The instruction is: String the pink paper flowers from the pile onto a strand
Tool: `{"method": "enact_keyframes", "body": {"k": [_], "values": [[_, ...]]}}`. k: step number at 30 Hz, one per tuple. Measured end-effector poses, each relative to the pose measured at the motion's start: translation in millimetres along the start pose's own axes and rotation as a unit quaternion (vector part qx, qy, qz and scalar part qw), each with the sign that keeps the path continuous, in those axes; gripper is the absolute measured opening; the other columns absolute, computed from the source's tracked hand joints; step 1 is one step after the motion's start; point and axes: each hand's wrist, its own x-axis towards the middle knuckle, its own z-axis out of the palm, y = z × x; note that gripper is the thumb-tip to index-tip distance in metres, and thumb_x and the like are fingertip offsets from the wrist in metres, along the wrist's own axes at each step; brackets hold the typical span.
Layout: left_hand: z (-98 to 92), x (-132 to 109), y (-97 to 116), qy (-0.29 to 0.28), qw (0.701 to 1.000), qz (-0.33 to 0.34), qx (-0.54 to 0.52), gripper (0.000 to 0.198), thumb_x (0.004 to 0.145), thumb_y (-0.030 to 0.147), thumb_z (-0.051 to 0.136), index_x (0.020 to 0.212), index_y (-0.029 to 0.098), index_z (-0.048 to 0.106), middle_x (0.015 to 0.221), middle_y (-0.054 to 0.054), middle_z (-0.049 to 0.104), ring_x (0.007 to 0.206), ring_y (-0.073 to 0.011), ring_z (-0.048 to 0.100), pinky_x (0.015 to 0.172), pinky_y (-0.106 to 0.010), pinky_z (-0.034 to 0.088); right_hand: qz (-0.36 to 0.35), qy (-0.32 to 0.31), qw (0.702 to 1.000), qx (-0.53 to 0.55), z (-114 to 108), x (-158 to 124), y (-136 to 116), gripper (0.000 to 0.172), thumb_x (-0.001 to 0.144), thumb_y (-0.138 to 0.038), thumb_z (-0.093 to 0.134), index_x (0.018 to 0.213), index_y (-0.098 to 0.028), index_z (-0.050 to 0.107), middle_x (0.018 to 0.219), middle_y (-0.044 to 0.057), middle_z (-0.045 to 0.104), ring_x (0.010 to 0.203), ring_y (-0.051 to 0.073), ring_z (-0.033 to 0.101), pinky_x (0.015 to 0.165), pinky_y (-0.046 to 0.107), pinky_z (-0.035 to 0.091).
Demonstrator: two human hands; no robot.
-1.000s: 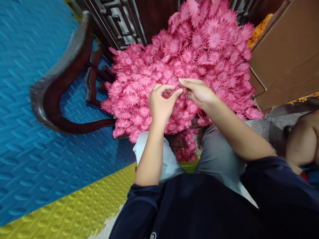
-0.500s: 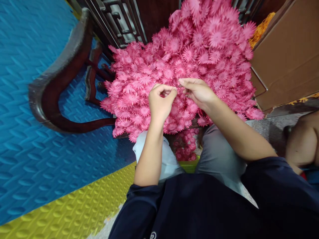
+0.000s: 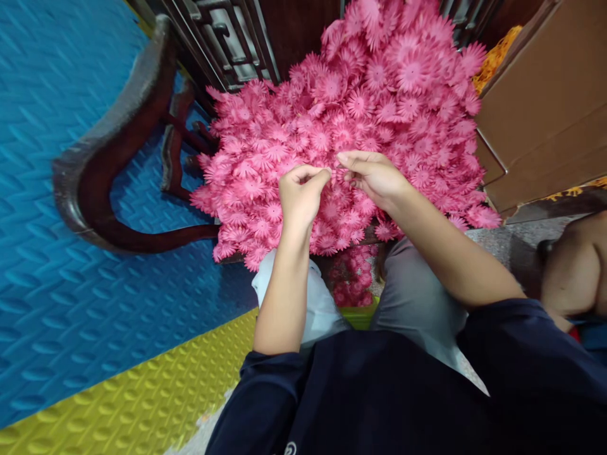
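A large heap of pink artificial flower heads [image 3: 265,151] with narrow petals fills the middle of the head view. Over it, my left hand [image 3: 302,189] is closed in a pinch, thumb against forefinger. Whatever lies between those fingertips is too small to make out. Close by on the right, my right hand [image 3: 372,177] is also pinched, its fingertips turned toward the left hand with a small gap between them. Anything in the right fingers is hidden or blends with the pink behind. More pink flower heads [image 3: 353,278] lie lower down, between my knees.
A curved dark wooden armrest [image 3: 90,189] stands left of the heap, over blue matting [image 3: 52,291] with a yellow strip [image 3: 142,392]. At right are a brown cardboard box [image 3: 545,107], orange stringy material [image 3: 497,57] and another person's bare limb [image 3: 573,272].
Both hands have shifted very slightly to the left, and the left fingertips have dropped a little. The heap looks the same.
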Motion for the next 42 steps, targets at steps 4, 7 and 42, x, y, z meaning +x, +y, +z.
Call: {"method": "enact_keyframes", "body": {"k": [4,7,42], "values": [[0.0,1.4,-0.9,-0.003,1.0,-0.004,0.001,0.02,0.066,0.008,0.065,0.05,0.019,0.063,0.054,0.004,0.061,0.057,-0.0095,0.053,0.065,-0.024,0.042,0.0,0.002,1.0,-0.01,-0.6,0.6,0.2,0.026,0.064,-0.037,0.08,0.081,-0.02,0.072,0.079,-0.003,0.069,0.059,0.005,0.051,0.063,0.022,0.044],[0.0,1.8,0.2,-0.009,1.0,-0.013,-0.02,0.022,0.066,0.006,0.066,0.049,0.019,0.061,0.053,0.005,0.059,0.056,-0.0088,0.052,0.065,-0.024,0.042,0.003,-0.003,1.0,-0.002,-1.8,0.7,-0.8,0.022,0.064,-0.034,0.08,0.08,-0.02,0.072,0.079,-0.003,0.069,0.059,0.005,0.051,0.063,0.023,0.043],[-26.1,19.1,-4.1,0.025,0.994,-0.032,-0.099,0.043,0.073,0.058,0.069,0.068,0.022,0.046,0.077,-0.002,0.057,0.076,-0.0148,0.06,0.064,-0.029,0.045,0.078,0.149,0.981,0.099,-12.0,5.8,-20.7,0.009,0.087,-0.025,0.059,0.087,-0.017,0.063,0.085,-0.002,0.061,0.051,0.001,0.035,0.045,0.017,0.028]]}}
